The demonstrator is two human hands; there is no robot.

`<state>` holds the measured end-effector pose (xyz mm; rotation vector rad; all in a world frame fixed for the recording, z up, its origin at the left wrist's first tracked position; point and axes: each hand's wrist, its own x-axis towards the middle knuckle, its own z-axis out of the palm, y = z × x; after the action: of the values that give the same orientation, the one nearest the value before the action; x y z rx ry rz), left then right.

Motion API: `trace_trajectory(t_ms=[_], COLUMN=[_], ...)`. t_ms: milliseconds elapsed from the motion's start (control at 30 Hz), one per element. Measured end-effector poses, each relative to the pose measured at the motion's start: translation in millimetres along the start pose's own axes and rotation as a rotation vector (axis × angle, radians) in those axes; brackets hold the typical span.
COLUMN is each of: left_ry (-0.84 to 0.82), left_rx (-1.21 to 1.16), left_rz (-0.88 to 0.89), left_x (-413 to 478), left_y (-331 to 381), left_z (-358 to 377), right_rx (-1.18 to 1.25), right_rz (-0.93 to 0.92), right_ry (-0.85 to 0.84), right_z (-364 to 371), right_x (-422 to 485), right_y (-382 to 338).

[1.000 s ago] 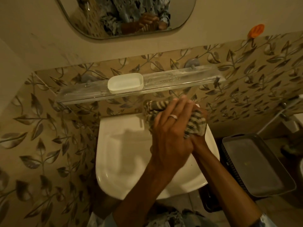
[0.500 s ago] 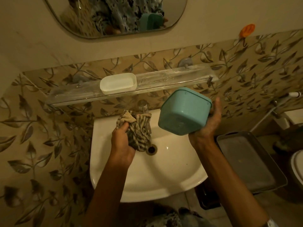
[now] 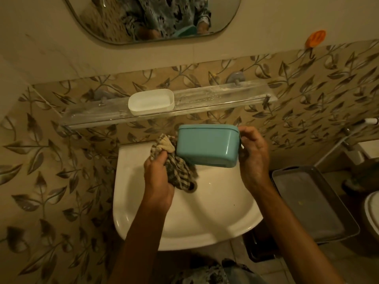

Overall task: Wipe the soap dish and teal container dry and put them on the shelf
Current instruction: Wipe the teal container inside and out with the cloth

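A white soap dish (image 3: 151, 101) stands on the clear wall shelf (image 3: 221, 95), left of its middle. My right hand (image 3: 253, 154) grips the right end of the teal container (image 3: 207, 145), which hangs on its side above the sink, just below the shelf. Its side and bottom face me. My left hand (image 3: 158, 175) is closed on a bunched checked cloth (image 3: 176, 167), which touches the container's lower left corner.
A white sink (image 3: 184, 212) lies under both hands. A mirror (image 3: 151, 17) hangs above the shelf. A dark tray-topped basket (image 3: 311, 203) stands to the right, with a toilet edge (image 3: 372, 214) beyond it. An orange hook (image 3: 315, 41) sticks on the wall.
A second ago both hands were wrapped around the cloth-covered container. The hands then parted, the container came bare in my right hand, and it has now turned on its side against the cloth.
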<state>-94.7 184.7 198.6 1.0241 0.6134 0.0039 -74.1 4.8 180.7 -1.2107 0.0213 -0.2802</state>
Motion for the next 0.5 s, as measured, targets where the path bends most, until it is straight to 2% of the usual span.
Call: trace_trajectory(t_ms=[67, 133, 300, 400, 500], left_ry=[0.022, 0.041, -0.010, 0.050, 0.096], left_rx=[0.051, 0.155, 0.219, 0.120, 0.133], left_rz=[0.120, 0.240, 0.356, 0.388, 0.647], left_x=[-0.3, -6.7, -23.4, -25.3, -38.2], left_y=[6.6, 9.9, 16.3, 26.0, 35.2], left_z=[-1.7, 1.7, 11.5, 11.7, 19.8], right_rx=[-0.098, -0.033, 0.240, 0.187, 0.056], right_rz=[-0.015, 0.004, 0.168, 0.173, 0.135], right_ry=[-0.038, -0.013, 0.253, 0.285, 0.303], right_z=[1.3, 9.9, 19.2, 15.5, 18.7], right_x=[0.1, -3.2, -3.0, 2.7, 5.7], right_y=[1.4, 2.8, 4.5, 3.2, -0.1])
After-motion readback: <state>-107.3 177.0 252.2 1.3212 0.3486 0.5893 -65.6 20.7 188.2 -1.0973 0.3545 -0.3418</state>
